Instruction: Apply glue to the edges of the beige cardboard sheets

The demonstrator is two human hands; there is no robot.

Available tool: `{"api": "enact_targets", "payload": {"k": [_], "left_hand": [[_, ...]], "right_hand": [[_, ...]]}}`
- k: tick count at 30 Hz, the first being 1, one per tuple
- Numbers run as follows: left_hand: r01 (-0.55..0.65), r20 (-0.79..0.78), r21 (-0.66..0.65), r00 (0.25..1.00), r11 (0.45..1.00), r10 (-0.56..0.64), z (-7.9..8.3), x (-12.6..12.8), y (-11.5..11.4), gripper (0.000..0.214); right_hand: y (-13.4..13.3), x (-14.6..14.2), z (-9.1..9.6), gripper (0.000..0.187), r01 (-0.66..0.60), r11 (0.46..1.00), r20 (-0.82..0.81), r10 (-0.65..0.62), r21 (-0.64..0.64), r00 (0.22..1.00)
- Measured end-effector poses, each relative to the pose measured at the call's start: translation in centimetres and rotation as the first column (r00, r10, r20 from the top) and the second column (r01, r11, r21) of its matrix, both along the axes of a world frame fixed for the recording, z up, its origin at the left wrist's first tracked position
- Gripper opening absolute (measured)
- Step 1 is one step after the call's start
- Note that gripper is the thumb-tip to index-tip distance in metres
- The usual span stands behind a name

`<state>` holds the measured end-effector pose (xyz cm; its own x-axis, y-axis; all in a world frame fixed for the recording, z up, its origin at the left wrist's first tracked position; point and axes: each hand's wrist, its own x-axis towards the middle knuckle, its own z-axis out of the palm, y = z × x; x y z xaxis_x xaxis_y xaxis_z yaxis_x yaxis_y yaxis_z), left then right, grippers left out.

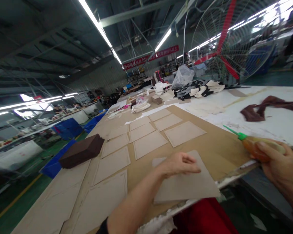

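Now, left hand (179, 163): I'm resting it loosely curled on the card (185, 182) at the counter (224, 149) edge.
Right hand (280, 167): I'm gripping the glue bottle (255, 148), nozzle pointing away over the counter.

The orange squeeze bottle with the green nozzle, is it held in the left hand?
No, the orange squeeze bottle with the green nozzle is in the right hand; the left hand rests on a grey cardboard sheet.

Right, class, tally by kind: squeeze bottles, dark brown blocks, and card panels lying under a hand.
Orange squeeze bottle with green nozzle, in right hand: 1
Dark brown rectangular block: 1
Grey card panel under left hand: 1
Total: 3
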<state>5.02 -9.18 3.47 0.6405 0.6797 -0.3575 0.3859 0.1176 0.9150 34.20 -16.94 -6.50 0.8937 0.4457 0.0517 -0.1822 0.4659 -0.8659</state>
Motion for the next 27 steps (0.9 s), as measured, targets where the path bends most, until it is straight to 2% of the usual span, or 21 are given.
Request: {"api": "enact_targets", "payload": {"k": [2,4,7,12,16,19,21,23,25,27], "left_hand": [[0.026,-0.12,0.218,0.993,0.976,0.0,0.7,-4.2,0.2,0.055],[0.091,-0.224,0.375,0.975,0.923,-0.005,1.0,-7.4,1.2,0.089],[0.203,-0.367,0.474,0.93,0.857,-0.017,0.4,-9.8,2.7,0.112],[0.348,-0.494,0.512,0.867,0.786,-0.062,-0.6,-9.9,3.3,0.112],[0.384,-0.514,0.589,0.857,0.711,-0.037,-0.1,-9.3,2.6,0.114],[0.396,-0.534,0.663,0.845,0.635,0.03,0.5,-8.8,2.0,0.122],[0.318,-0.481,0.697,0.872,0.643,0.089,0.9,-8.6,1.6,0.123],[0.17,-0.373,0.689,0.917,0.705,0.144,1.2,-8.5,1.4,0.108],[0.044,-0.281,0.64,0.943,0.767,0.18,1.5,-8.4,1.4,0.07],[-0.017,-0.23,0.565,0.957,0.825,0.177,1.9,-8.4,1.5,0.032]], "right_hand": [[-0.1,0.0,-0.1,0.046,-0.023,1.0,0.006,0.023,0.006,1.0],[-0.1,0.1,-0.1,0.046,-0.038,0.999,0.015,0.038,0.005,0.999],[-0.2,0.1,-0.2,0.046,-0.036,0.999,0.031,0.036,0.001,0.999],[-0.3,-0.1,0.2,0.045,-0.066,0.998,0.043,0.066,-0.017,0.997],[-0.5,-0.2,0.5,0.044,-0.096,0.994,0.043,0.098,-0.047,0.994],[-0.6,-0.2,0.6,0.042,-0.106,0.993,0.038,0.108,-0.056,0.993],[-0.6,-0.1,0.6,0.041,-0.108,0.993,0.036,0.11,-0.055,0.993],[-0.5,-0.1,0.5,0.042,-0.114,0.992,0.032,0.116,-0.054,0.993],[-0.5,0.0,0.5,0.042,-0.119,0.991,0.028,0.121,-0.055,0.992],[-0.5,0.1,0.4,0.042,-0.121,0.991,0.022,0.122,-0.057,0.992]]}}
